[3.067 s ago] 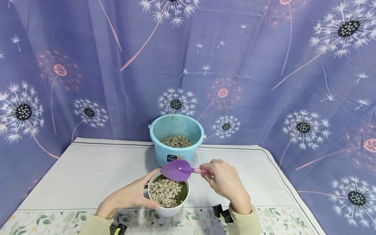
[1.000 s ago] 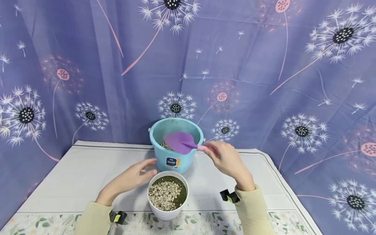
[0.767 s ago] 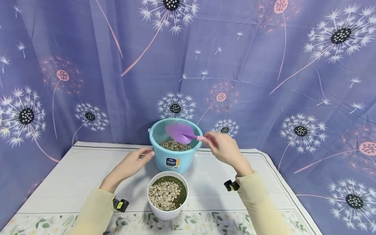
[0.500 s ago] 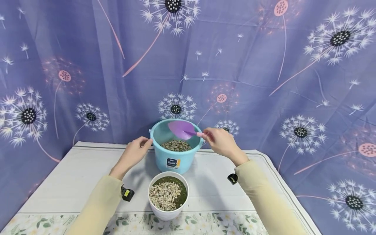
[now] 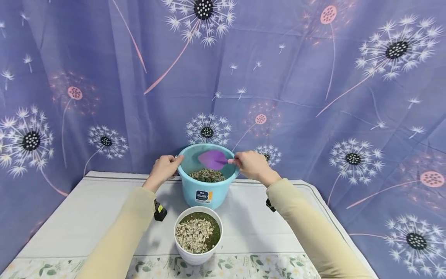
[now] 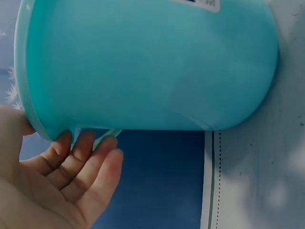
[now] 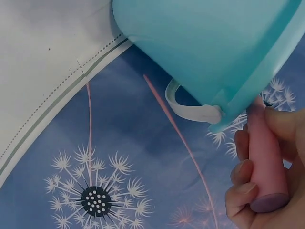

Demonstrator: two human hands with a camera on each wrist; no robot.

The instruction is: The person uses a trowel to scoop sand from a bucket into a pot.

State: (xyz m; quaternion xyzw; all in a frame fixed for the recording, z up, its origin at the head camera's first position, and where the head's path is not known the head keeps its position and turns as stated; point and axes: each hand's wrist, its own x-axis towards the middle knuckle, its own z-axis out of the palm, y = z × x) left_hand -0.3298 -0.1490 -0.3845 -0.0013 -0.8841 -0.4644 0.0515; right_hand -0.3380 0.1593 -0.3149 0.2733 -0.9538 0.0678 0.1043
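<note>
A light blue bucket (image 5: 189,192) stands at the back of the table, with grainy tan potting mix (image 5: 208,175) in its bottom. My left hand (image 5: 164,168) pinches the bucket's left rim; in the left wrist view the thumb is at the rim and the curled fingers (image 6: 78,162) sit beneath it. A purple garden trowel (image 5: 213,159) is in my right hand (image 5: 251,164), its blade inside the bucket above the mix. In the right wrist view my fingers wrap its pink handle (image 7: 268,162), close to the bucket's rim.
In front of the bucket is a white flowerpot (image 5: 196,259), with pale grains covering part of a dark green surface. A white cloth with a floral front band covers the table (image 5: 265,232). Behind hangs a purple dandelion-print curtain (image 5: 289,77).
My left hand has left the flowerpot and moved forward to take the bucket's rim. My right hand has carried the trowel from above the flowerpot to inside the bucket.
</note>
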